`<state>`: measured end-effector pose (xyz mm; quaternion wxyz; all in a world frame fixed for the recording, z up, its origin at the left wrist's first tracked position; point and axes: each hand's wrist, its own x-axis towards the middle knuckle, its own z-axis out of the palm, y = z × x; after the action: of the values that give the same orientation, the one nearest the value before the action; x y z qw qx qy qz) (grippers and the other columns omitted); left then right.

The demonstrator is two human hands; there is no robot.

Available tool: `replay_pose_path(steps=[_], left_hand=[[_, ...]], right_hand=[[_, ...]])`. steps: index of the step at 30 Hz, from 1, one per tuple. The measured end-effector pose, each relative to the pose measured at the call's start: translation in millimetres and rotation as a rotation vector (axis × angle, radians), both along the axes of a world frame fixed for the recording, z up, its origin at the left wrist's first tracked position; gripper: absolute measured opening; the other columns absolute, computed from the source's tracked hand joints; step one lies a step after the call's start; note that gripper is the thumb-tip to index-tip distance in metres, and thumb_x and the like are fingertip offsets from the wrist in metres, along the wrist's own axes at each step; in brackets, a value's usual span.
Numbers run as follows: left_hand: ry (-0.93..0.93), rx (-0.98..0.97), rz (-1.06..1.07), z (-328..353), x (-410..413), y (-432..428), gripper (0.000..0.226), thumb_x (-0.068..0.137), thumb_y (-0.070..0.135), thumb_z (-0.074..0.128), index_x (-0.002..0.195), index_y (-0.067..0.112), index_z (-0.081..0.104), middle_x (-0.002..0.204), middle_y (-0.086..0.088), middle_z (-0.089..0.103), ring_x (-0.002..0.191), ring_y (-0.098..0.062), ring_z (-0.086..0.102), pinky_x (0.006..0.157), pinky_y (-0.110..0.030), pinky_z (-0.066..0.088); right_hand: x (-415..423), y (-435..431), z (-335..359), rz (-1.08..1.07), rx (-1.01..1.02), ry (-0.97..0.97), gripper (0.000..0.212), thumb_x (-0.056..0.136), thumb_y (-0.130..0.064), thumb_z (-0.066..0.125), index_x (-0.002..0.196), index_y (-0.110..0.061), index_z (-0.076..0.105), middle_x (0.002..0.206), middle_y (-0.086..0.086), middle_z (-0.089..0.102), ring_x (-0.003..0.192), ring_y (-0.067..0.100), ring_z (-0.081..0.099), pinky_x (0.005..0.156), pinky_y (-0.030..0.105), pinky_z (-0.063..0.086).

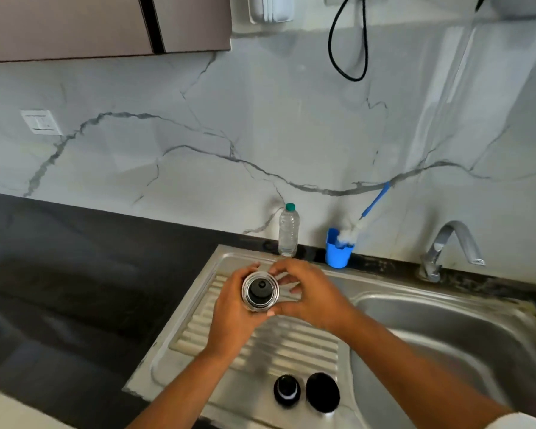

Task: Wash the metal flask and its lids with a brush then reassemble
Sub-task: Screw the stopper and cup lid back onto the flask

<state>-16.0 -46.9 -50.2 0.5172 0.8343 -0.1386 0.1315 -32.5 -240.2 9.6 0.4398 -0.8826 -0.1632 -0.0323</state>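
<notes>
The metal flask (259, 292) stands upright over the ridged drainboard (260, 345), seen from above, with a black stopper in its mouth. My left hand (232, 308) wraps its left side. My right hand (310, 292) has its fingertips at the flask's top right rim. Two black lids lie on the drainboard near the front edge: a smaller one with a pale ring (287, 391) and a larger round one (322, 392). A bottle brush with a blue handle (373, 204) and white bristles leans in a blue cup (338, 252) at the wall.
The steel sink basin (440, 342) lies to the right, with a tap (452, 243) behind it. A clear plastic water bottle with a green cap (288, 232) stands at the wall. Dark counter (75, 274) extends left. A black cable (348, 41) hangs on the wall.
</notes>
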Motion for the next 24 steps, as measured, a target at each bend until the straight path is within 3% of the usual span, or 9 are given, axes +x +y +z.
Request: replay_pose_path(steps=[5,8,11,14,16,20,24], left_hand=[[0.010,0.054,-0.078,1,22,15,0.091,0.061,0.035,0.099,0.140,0.035,0.054,0.132,0.017,0.061,0.124,-0.004,0.059,0.101,-0.022,0.050],[0.034,0.041,-0.098,-2,28,15,0.090,0.063,0.041,0.096,0.140,0.041,0.050,0.131,0.015,0.062,0.123,-0.007,0.061,0.100,-0.029,0.053],[0.038,0.031,-0.109,-5,35,13,0.082,0.063,0.045,0.093,0.130,0.056,0.047,0.125,0.015,0.065,0.118,-0.006,0.062,0.095,-0.029,0.054],[0.054,0.035,-0.122,-11,38,6,0.086,0.063,0.033,0.097,0.118,0.068,0.043,0.119,0.016,0.067,0.113,-0.004,0.063,0.090,-0.024,0.052],[0.090,0.040,-0.137,-17,37,1,0.084,0.062,0.033,0.097,0.117,0.067,0.043,0.117,0.017,0.068,0.110,-0.003,0.064,0.089,-0.024,0.052],[0.170,0.037,-0.162,-24,37,-7,0.078,0.055,0.056,0.089,0.121,0.050,0.047,0.115,0.019,0.070,0.106,0.003,0.065,0.087,-0.019,0.051],[0.220,0.042,-0.150,-28,38,-12,0.084,0.057,0.045,0.097,0.126,0.043,0.048,0.115,0.018,0.071,0.106,0.003,0.066,0.088,-0.022,0.052]], right_hand=[[11,15,2,-0.095,0.025,0.048,0.065,0.068,-0.023,0.095,0.119,-0.037,0.057,0.119,-0.021,0.061,0.105,-0.008,0.061,0.080,0.012,0.049],[13,16,-2,-0.120,0.016,0.078,0.066,0.069,-0.025,0.095,0.122,-0.037,0.056,0.119,-0.023,0.061,0.105,-0.010,0.060,0.080,0.011,0.050],[15,18,-3,-0.145,0.029,0.097,0.066,0.072,-0.028,0.092,0.126,-0.038,0.056,0.120,-0.024,0.062,0.106,-0.012,0.060,0.080,0.009,0.050],[17,14,-11,-0.165,0.027,0.120,0.065,0.077,-0.029,0.089,0.132,-0.038,0.056,0.124,-0.020,0.064,0.107,-0.008,0.062,0.081,0.010,0.051],[17,10,-17,-0.173,0.028,0.137,0.064,0.081,-0.029,0.086,0.137,-0.036,0.056,0.125,-0.019,0.064,0.107,-0.007,0.063,0.083,0.012,0.053],[21,2,-29,-0.161,0.028,0.175,0.064,0.084,-0.031,0.084,0.141,-0.035,0.055,0.125,-0.019,0.065,0.108,-0.002,0.065,0.087,0.018,0.055],[29,-4,-35,-0.132,0.012,0.201,0.066,0.084,-0.031,0.083,0.144,-0.031,0.054,0.126,-0.015,0.065,0.107,0.001,0.065,0.086,0.015,0.054]])
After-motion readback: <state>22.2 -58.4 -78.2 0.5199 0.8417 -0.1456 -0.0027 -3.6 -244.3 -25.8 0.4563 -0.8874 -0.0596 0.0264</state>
